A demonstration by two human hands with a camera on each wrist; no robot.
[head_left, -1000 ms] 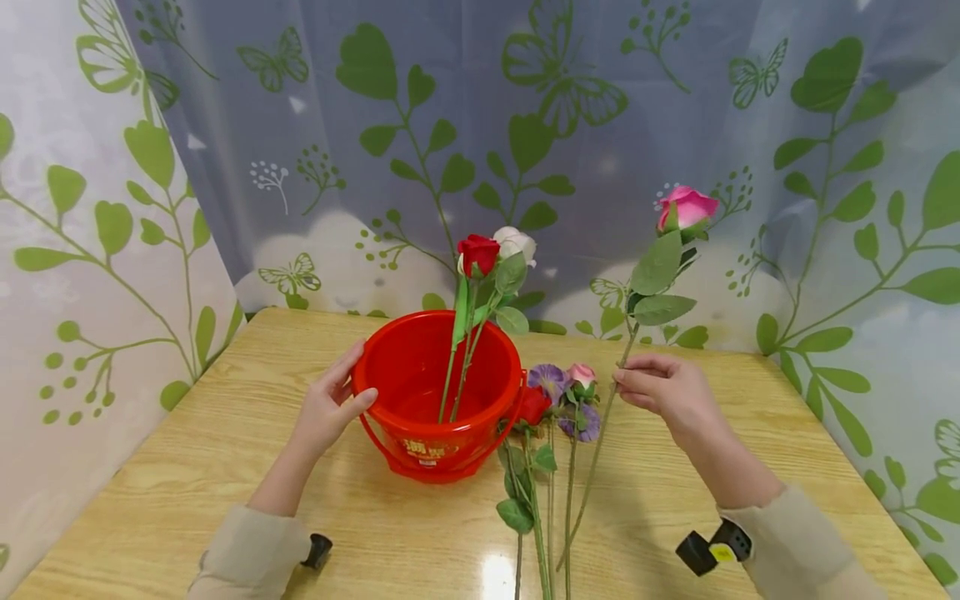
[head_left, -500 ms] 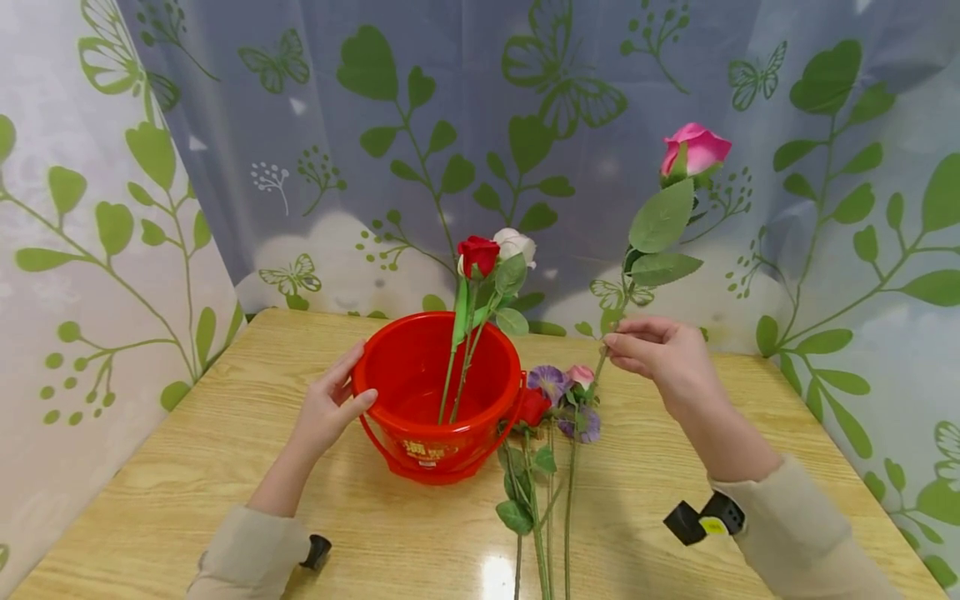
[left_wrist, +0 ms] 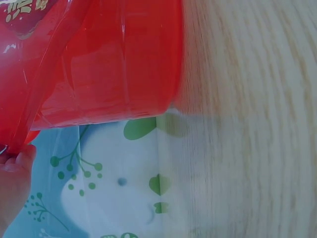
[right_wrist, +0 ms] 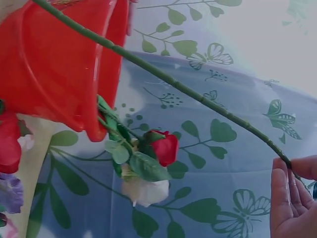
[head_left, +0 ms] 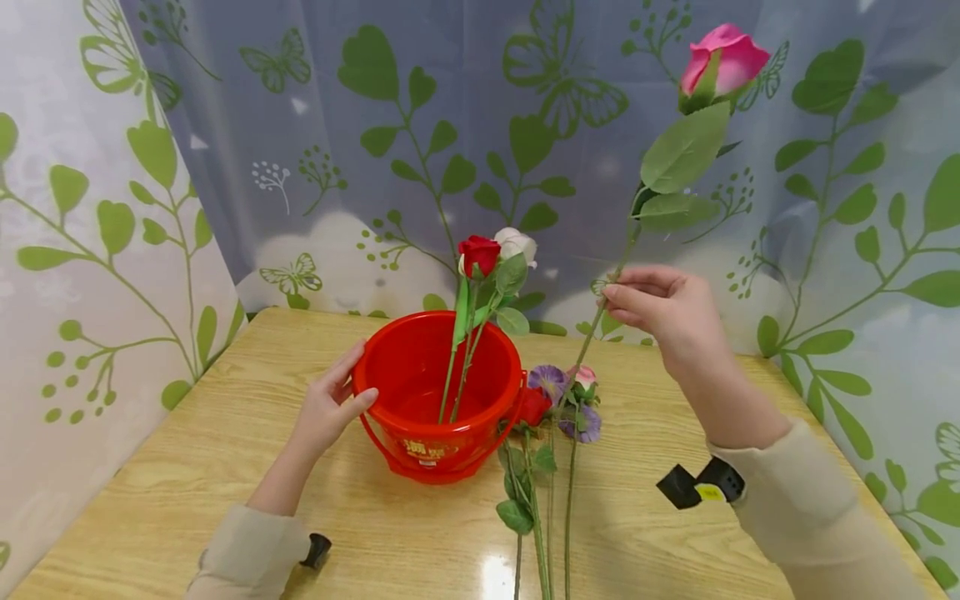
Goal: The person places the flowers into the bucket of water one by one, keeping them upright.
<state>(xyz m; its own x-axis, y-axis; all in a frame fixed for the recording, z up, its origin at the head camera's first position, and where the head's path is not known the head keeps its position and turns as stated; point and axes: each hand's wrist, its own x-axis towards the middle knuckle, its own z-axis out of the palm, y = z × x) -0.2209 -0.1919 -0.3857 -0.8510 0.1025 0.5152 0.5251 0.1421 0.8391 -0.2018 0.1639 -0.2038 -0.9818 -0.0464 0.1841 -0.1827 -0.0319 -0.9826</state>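
Observation:
High on the right, my right hand (head_left: 671, 321) pinches the stem of a pink artificial rose (head_left: 723, 67) between thumb and fingers. The rose tilts to the right, its stem sloping down towards the other flowers; in the right wrist view the green stem (right_wrist: 173, 84) crosses in front of the bucket. My left hand (head_left: 330, 408) holds the left side of a red bucket (head_left: 442, 454) at its rim, with the thumb towards the front. A red rose (head_left: 478, 256) and a white rose (head_left: 517, 246) stand inside the bucket, leaning against its back right rim.
Right of the bucket, a red rose (head_left: 531, 407), purple flowers (head_left: 550, 382) and a small pink rose (head_left: 582, 377) lie on the wooden table (head_left: 675, 550), stems towards the front. A leaf-patterned curtain (head_left: 420, 150) hangs behind the table.
My right hand has risen, lifting the pink rose higher, and its stem's lower end has come up from the front of the table. My left hand and the bucket have stayed put.

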